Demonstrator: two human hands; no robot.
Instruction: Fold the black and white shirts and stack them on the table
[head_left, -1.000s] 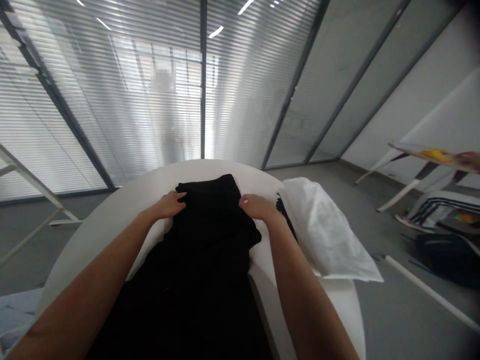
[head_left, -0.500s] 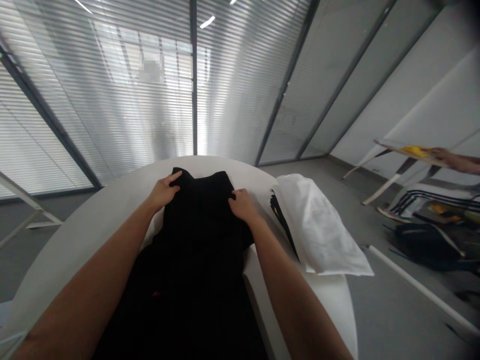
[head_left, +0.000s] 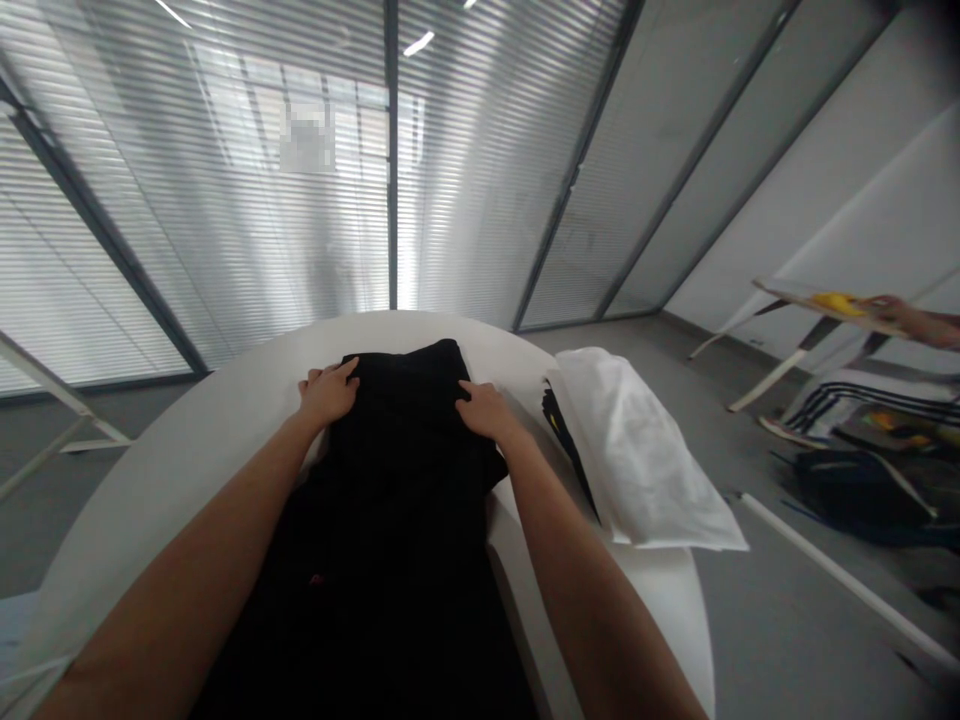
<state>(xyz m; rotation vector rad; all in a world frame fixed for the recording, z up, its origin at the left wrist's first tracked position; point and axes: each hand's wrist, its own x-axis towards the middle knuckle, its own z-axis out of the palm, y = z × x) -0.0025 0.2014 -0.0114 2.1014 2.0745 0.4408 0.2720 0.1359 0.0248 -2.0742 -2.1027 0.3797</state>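
Note:
A black garment (head_left: 405, 470) lies lengthwise on a round white table (head_left: 225, 420), its far end folded. My left hand (head_left: 328, 392) is at the garment's far left edge, thumb on top of the cloth and fingers curled at the edge, pinching it. My right hand (head_left: 486, 408) rests on the far right part of the garment, with its fingers lying flat on the cloth. Both forearms reach along the garment's sides.
A white bag-like cloth (head_left: 637, 450) lies on the table's right side over a dark item (head_left: 559, 420). Blinds cover glass walls behind. At right stand a tilted board (head_left: 817, 305) with another person's hand (head_left: 911, 318), a dark bag (head_left: 855, 490) and a white pole (head_left: 832, 575) on the floor.
Both hands have drawn the garment's far end slightly back toward me and lowered it onto the table. The right hand has flattened on the cloth.

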